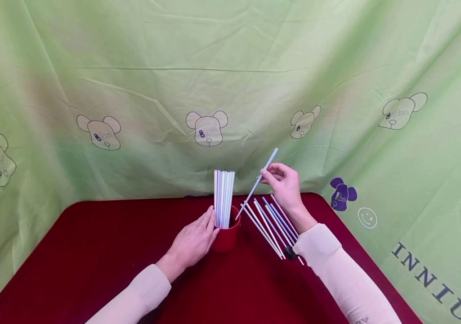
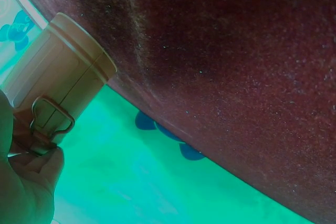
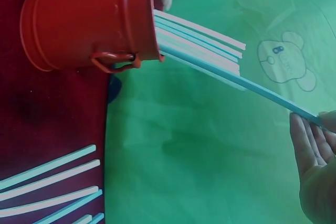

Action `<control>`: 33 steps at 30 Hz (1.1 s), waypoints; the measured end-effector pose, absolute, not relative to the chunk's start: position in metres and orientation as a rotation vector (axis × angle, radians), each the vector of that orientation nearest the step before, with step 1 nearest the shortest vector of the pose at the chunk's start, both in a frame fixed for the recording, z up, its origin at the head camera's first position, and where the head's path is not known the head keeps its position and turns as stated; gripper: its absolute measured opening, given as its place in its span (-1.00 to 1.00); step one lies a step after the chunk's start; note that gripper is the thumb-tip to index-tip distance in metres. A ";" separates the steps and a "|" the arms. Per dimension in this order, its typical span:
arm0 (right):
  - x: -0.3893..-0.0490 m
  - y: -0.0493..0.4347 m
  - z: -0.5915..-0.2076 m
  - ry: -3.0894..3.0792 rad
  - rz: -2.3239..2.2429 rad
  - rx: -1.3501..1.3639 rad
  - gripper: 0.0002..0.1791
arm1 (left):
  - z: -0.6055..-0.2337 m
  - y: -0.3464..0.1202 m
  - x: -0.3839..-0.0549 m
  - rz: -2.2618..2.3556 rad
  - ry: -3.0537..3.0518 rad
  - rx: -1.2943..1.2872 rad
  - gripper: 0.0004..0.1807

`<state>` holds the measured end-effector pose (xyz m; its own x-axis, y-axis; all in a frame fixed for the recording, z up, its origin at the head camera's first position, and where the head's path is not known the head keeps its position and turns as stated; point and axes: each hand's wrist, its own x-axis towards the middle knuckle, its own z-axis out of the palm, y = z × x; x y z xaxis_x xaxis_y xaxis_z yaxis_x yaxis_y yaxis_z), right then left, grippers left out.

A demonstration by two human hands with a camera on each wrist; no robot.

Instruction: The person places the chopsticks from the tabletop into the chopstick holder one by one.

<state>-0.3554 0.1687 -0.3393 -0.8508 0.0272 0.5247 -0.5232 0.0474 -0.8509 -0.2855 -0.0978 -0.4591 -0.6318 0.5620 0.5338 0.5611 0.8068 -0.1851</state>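
Note:
A small red metal bucket (image 1: 225,243) with wire side handles stands upright on the table. Several pastel sticks (image 1: 224,198) rise from it in a bundle. At its left, my left hand (image 1: 194,240) holds the rim, fingers along the far side and thumb toward the front. My right hand (image 1: 284,184) pinches one light blue stick (image 3: 262,92) near its upper end, between thumb and fingertips. That stick slants down to the left, its lower tip at the bucket's right rim, beside the bundle.
On the dark red tablecloth (image 1: 92,252), right of the bucket, several loose white, blue and pale green sticks (image 3: 50,205) lie side by side under my right forearm. A green curtain (image 1: 153,90) with bear-head prints hangs right behind the table's far edge.

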 end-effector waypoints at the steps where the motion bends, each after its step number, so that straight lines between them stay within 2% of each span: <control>1: -0.356 0.168 -0.341 -1.942 1.849 0.501 -0.79 | -0.459 -0.098 -0.286 0.001 -2.397 -0.828 -0.40; 22: -0.365 0.147 -0.372 -2.141 1.788 0.555 -0.75 | -0.460 -0.099 -0.289 -0.021 -2.375 -0.843 -0.39; 33: -0.366 0.132 -0.397 -2.241 1.722 0.529 -0.86 | -0.459 -0.098 -0.287 0.002 -2.393 -0.840 -0.39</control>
<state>-0.3663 0.1320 -0.3967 -0.8983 -0.1241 0.4214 -0.4391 0.2288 -0.8688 -0.2868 -0.0979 -0.4586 -0.6221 0.5700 0.5368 0.5689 0.8001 -0.1903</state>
